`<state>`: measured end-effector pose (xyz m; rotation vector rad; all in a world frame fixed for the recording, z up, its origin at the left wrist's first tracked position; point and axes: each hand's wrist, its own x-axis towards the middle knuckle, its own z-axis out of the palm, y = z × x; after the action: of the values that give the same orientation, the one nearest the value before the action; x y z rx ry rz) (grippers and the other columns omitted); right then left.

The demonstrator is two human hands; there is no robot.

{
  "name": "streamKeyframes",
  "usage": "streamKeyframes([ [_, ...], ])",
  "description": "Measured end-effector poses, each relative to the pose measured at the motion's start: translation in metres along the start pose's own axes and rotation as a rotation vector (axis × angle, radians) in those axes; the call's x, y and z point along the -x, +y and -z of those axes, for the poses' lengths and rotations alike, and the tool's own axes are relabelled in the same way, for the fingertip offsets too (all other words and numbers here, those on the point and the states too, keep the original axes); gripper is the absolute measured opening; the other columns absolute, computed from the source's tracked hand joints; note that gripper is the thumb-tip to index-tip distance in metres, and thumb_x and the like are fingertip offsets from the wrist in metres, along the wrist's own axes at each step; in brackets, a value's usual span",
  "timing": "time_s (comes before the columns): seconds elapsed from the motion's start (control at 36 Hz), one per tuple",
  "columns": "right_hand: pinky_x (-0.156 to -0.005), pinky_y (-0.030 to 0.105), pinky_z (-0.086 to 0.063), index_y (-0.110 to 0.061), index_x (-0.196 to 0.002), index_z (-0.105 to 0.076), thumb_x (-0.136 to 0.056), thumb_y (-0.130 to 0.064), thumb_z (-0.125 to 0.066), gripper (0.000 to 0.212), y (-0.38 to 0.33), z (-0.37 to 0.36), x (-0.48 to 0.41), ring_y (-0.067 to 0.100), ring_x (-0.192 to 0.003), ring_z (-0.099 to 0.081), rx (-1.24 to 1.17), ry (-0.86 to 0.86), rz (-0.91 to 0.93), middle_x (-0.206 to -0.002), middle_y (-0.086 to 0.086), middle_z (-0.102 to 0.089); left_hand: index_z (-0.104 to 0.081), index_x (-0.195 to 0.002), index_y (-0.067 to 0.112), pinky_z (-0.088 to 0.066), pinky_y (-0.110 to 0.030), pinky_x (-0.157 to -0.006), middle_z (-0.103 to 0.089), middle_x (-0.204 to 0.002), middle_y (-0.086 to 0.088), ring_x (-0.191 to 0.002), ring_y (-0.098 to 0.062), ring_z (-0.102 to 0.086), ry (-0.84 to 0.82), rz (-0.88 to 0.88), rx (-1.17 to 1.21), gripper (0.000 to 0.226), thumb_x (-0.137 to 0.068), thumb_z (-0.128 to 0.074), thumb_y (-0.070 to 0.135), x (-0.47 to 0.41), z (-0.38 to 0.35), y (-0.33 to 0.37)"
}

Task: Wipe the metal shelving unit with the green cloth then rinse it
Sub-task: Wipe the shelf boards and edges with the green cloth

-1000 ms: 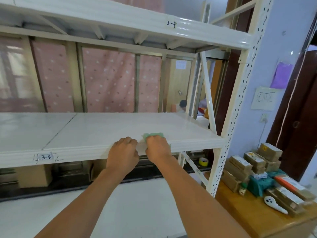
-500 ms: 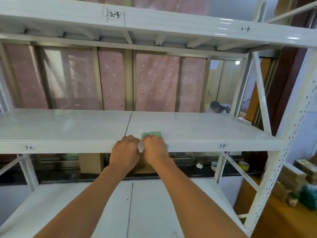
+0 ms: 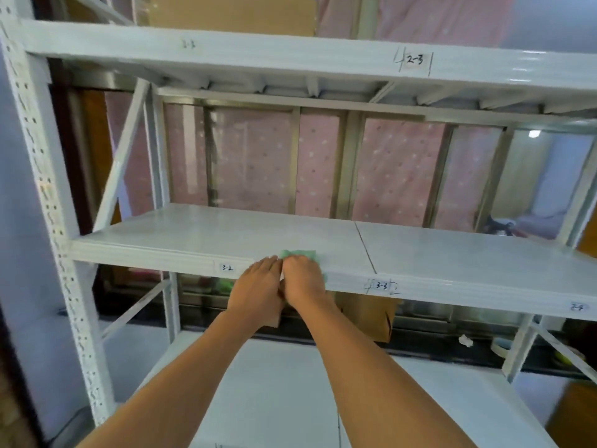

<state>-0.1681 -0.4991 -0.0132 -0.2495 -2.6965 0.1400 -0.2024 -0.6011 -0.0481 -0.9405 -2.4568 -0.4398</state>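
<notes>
We see the right hand on the green cloth, its fingers bent over the fabric and holding it down on the front edge of the middle shelf. A strip of the cloth shows past the fingertips on the shelf top, and a little more peeks out at the hand's right side, over the front lip. The left hand lies just beside it, the two touching. Its fingers are together and fairly straight, resting on the same lip, and we cannot tell whether they touch the cloth. Both bare forearms reach up from the bottom of the view.

The cloth sits between two handwritten labels on the lip: "3-2" just left of the left hand and "3-3" to the right. A panel seam runs back across the shelf, right of the cloth. The shelf belongs to a white metal shelving unit, whose perforated upright stands at the left with a diagonal brace behind it. The upper shelf bears the label "2-3", and a lower shelf lies beneath the arms. Behind the unit hangs a pink dotted curtain. Under the middle shelf, beyond the right forearm, stands a brown cardboard box, and farther right we see a crumpled white scrap.
</notes>
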Motion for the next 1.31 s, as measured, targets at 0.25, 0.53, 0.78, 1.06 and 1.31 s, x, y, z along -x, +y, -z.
streamKeyframes([
  [0.25,-0.072,0.032,-0.047,-0.011,-0.117,-0.062,-0.093,-0.01,-0.06,0.023,-0.083,-0.02,-0.024,0.027,-0.1,-0.062,0.011,-0.002,-0.025,-0.111,0.01,-0.065,-0.027,-0.154,0.013,-0.016,-0.033,-0.121,-0.027,-0.161,-0.005,-0.149,-0.02,-0.022,-0.021,0.106,-0.013,0.064,-0.093,-0.046,0.015,0.042,0.031,-0.093],
  [0.53,-0.094,0.039,-0.05,-0.008,-0.111,-0.064,-0.091,-0.007,-0.061,0.021,-0.177,-0.047,-0.048,0.027,-0.101,-0.062,0.08,0.01,-0.016,-0.109,0.011,-0.066,-0.037,-0.149,0.016,-0.034,-0.036,-0.115,-0.04,-0.154,-0.001,-0.143,-0.021,-0.034,-0.049,0.268,0.034,0.057,-0.092,-0.047,0.02,0.087,0.047,-0.179],
  [0.78,-0.092,0.036,-0.048,-0.007,-0.113,-0.063,-0.095,-0.008,-0.057,0.019,-0.255,-0.075,-0.074,0.027,-0.105,-0.06,0.121,0.038,0.053,-0.111,0.012,-0.066,-0.037,-0.148,0.013,-0.021,-0.033,-0.119,-0.038,-0.155,-0.006,-0.145,-0.023,-0.03,0.064,0.212,-0.102,0.057,-0.094,-0.05,0.024,0.066,0.063,-0.251],
  [1.06,-0.114,0.044,-0.03,-0.005,-0.133,-0.051,-0.096,-0.014,-0.057,0.039,-0.306,-0.101,-0.094,0.03,-0.123,-0.052,0.174,0.073,0.082,-0.13,0.014,-0.058,-0.056,-0.132,0.009,-0.034,-0.041,-0.111,-0.056,-0.138,-0.011,-0.132,-0.03,-0.046,0.07,0.143,-0.227,0.044,-0.09,-0.054,0.025,0.047,0.077,-0.332],
  [1.31,-0.119,0.046,-0.017,-0.004,-0.138,-0.046,-0.099,-0.009,-0.049,0.039,-0.366,-0.124,-0.116,0.034,-0.13,-0.044,0.121,0.048,0.124,-0.136,0.016,-0.054,-0.064,-0.102,0.015,-0.05,-0.035,-0.068,-0.066,-0.102,-0.002,-0.094,-0.025,-0.063,0.116,0.163,-0.143,0.023,-0.079,-0.064,0.016,0.066,0.085,-0.379],
])
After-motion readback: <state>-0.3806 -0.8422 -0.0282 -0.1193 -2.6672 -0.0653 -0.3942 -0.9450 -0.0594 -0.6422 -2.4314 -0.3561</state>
